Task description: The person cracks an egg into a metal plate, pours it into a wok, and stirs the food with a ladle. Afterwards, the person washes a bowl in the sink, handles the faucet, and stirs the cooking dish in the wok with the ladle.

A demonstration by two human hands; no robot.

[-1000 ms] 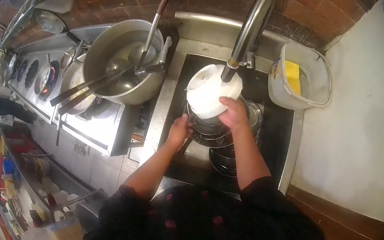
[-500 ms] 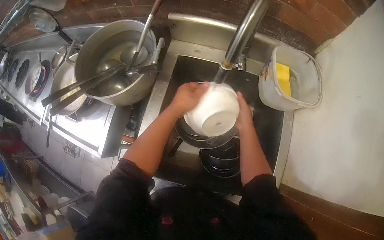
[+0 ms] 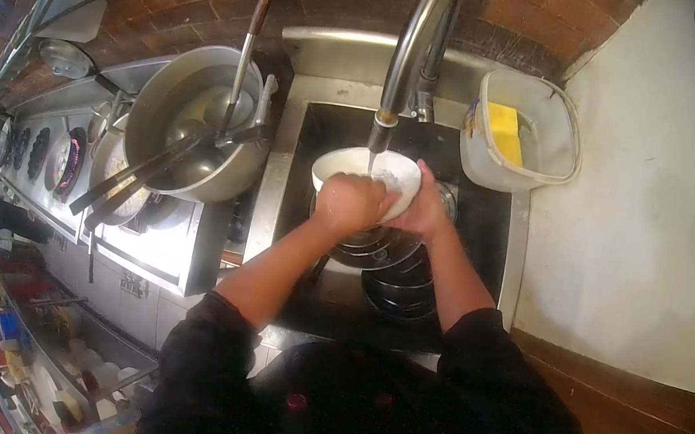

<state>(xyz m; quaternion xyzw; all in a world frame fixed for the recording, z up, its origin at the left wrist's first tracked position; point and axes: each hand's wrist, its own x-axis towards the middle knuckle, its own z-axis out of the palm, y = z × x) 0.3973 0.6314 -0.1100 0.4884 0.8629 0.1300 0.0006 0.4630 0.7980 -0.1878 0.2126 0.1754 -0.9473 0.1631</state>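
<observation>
A white bowl (image 3: 333, 165) is tilted beneath the faucet (image 3: 386, 124), its opening turned up, and water runs into it. My left hand (image 3: 350, 205) is closed over the near rim, its fingertips partly hidden inside the bowl. Around the right side, my right hand (image 3: 423, 203) grips the bowl from outside. Below both hands, dark pans (image 3: 397, 291) are stacked in the sink (image 3: 282, 171).
On the right of the sink stands a clear plastic tub (image 3: 515, 177) with a yellow sponge (image 3: 505, 134). To the left, a large metal pot (image 3: 199, 69) holds a ladle (image 3: 245, 67) and other long-handled utensils over the stove. A white wall (image 3: 635, 215) bounds the right.
The bowl has turned from base toward me to opening up under the running water. My left hand has moved from its left side to over the near rim.
</observation>
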